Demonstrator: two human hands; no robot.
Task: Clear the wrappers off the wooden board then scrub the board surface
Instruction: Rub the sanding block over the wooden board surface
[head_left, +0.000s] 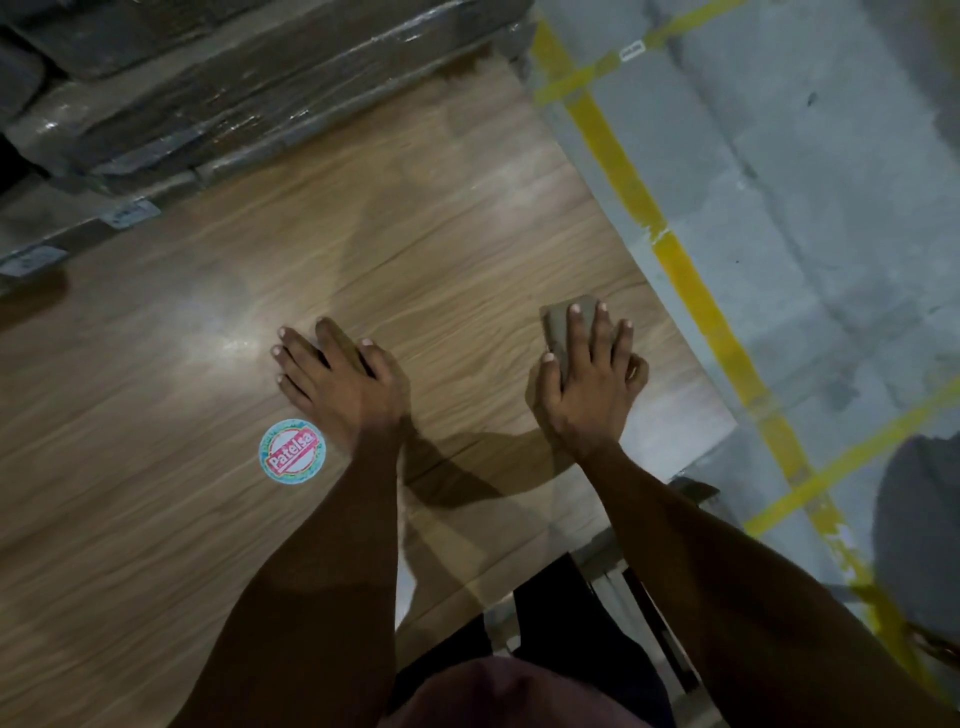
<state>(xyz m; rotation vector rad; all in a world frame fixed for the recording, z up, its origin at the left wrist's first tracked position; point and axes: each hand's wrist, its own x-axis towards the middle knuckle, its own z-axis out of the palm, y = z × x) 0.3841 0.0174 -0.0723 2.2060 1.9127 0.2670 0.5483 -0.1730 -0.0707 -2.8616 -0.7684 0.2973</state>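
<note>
The wooden board (218, 312) lies flat and wide under both hands, its grain running from lower left to upper right, and its right edge runs beside the grey floor (831, 208) with its yellow lines (613, 156). The right hand (587, 379) presses a small grey scrubbing pad (563, 322) flat onto the board near that right edge, its fingers (574, 317) spread straight over the top of the pad rather than curled round it. The pad's long side points away from the person, roughly in line with the forearm.

The left hand (337, 379) rests on bare wood beside it, fingers straight and holding nothing, apparently bracing. A round sticker (292, 451) sits on the board just to the left of the left wrist, nearer the person than the fingertips.

No loose wrappers show on the visible board, so the scrubbing stage seems to be in hand. Most of the unscrubbed surface lies to the left of and beyond the pad, so the right hand would likely sweep that way, toward the sticker side. Plastic-wrapped stacks (208, 104) stand along the board's far edge.
</note>
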